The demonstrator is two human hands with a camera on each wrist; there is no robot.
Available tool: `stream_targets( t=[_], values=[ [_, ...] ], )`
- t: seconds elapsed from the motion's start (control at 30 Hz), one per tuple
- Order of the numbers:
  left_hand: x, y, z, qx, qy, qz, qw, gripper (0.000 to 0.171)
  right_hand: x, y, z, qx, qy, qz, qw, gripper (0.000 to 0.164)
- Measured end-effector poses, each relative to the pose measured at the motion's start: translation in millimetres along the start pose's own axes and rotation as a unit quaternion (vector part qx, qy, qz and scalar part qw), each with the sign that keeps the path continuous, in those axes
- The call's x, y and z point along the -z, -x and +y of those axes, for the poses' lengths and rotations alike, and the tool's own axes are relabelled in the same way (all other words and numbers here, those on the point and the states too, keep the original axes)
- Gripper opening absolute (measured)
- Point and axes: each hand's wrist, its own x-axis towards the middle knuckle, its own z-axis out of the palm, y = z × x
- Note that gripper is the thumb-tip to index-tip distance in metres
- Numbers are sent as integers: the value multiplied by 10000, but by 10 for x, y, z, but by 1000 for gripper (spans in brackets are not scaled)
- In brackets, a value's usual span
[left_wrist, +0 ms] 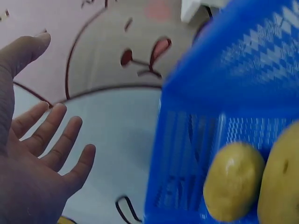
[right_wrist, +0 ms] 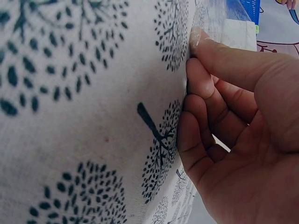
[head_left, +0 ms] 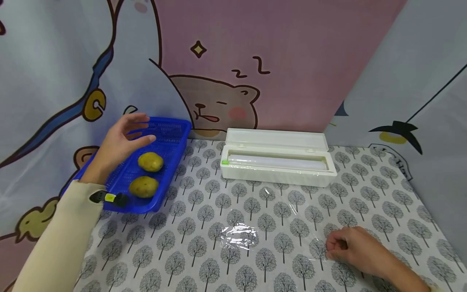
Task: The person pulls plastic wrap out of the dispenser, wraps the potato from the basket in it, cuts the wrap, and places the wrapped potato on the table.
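Observation:
My left hand (head_left: pixel 121 140) hovers over a blue plastic basket (head_left: pixel 169 138), fingers spread and holding nothing. Two yellow potatoes, a rounder one (head_left: pixel 151 162) and a longer one (head_left: pixel 144 187), lie in the basket below it; the left wrist view shows the potatoes (left_wrist: pixel 233 182) beside the hand (left_wrist: pixel 44 161), not touched. Clear plastic wrap (head_left: pixel 238 236) is spread over the tablecloth in front of a white dispenser box. At the wrap's right side, low over the cloth, my right hand (head_left: pixel 355 248) pinches its edge between thumb (right_wrist: pixel 229 58) and curled fingers.
The white wrap box (head_left: pixel 277 177) stands at the back of the table with its lid (head_left: pixel 277 140) raised, a roll (head_left: pixel 277 162) inside and a green tab (head_left: pixel 225 162) at its left end. A cartoon-printed curtain (head_left: pixel 299 61) hangs behind the tree-patterned tablecloth (head_left: pixel 197 247).

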Motion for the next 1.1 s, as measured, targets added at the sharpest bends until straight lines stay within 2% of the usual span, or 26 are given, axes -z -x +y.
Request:
stream_targets(
  t=[0.3, 0.5, 0.77, 0.93, 1.1],
  values=[
    [107, -137, -309, 484, 66, 4, 9988, 82, -8, 7, -15, -35, -18, 14, 10000, 23],
    [113, -198, -516, 687, -32, -8, 9976, 86, -23, 20, -24, -103, -70, -7, 9999, 23],
    [74, -236, -835, 857, 109, -203, 9961, 78, -19, 14, -35, -106, 6, 18, 9999, 26],
    [41, -260, -945, 974, 149, -449, 9941, 79, -9, 4, -35, -75, -44, -14, 10000, 26],
    [26, -296, -986, 1109, 103, -620, 9918, 76, 1, 1, -27, -106, -120, -48, 9999, 25]
  ],
)
